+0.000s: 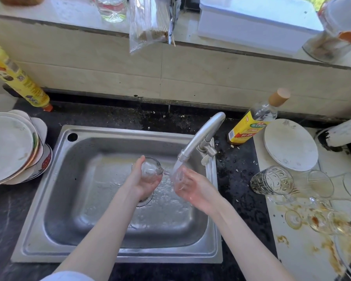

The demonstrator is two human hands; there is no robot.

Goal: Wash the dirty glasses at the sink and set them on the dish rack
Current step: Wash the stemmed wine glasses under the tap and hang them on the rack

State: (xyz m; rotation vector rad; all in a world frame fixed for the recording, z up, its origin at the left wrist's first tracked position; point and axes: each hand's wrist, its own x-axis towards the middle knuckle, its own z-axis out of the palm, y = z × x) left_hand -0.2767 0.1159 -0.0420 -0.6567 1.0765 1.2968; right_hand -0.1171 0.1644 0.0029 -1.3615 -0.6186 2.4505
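1. Wine glass (150, 169) lies on its side over the sink (69, 179), just left of the faucet (201, 138).
2. Its long line runs left to right: the bowl points away from the faucet, and the stem and foot point at the running water (177, 167).
3. Left hand (144, 179) is the grip here. Its fingers curl round the bowl from below.
4. Right hand (193, 187) is under the faucet, palm up, fingers loose. The water hits it. It seems to hold nothing, though the foot of the glass is close to its fingertips.
5. More dirty glasses (272, 181) wait on the surface to the right of the faucet. I see no dish rack.
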